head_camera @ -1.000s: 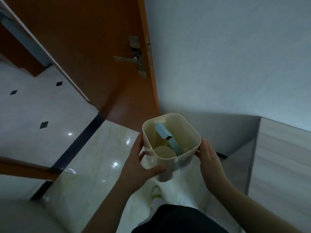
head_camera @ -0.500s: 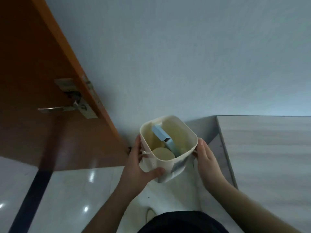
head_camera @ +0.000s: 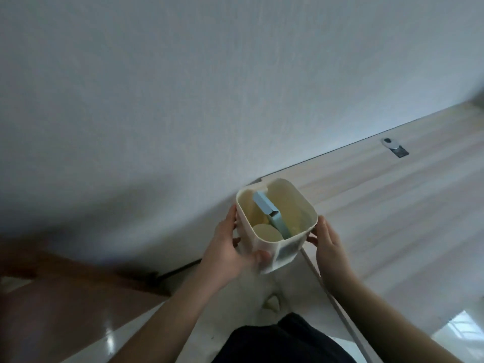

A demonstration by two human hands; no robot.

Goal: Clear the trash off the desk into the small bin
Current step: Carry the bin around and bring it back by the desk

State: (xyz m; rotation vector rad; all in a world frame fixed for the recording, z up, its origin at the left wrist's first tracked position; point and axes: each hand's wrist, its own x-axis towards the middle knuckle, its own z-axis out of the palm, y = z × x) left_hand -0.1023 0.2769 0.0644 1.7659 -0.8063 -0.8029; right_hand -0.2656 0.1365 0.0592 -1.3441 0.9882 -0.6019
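I hold a small cream plastic bin point(head_camera: 301, 205) in the air between both hands, over the left end of the light wooden desk point(head_camera: 392, 205). My left hand point(head_camera: 230, 247) wraps the bin's left and front wall, thumb across the front. My right hand point(head_camera: 330, 242) presses flat against its right wall. Inside the bin a light blue cardboard box point(head_camera: 264, 205) leans against the wall beside a round beige piece point(head_camera: 267, 233).
A small white and dark object point(head_camera: 392, 146) lies on the desk near the wall at the back right. A grey-white wall fills the upper view. An orange-brown door point(head_camera: 65, 297) and glossy floor tiles sit at the lower left.
The view has swung to the right: the door and its handle have slid out to the lower left, and much more of the desk shows. Both hands keep the same hold on the bin.
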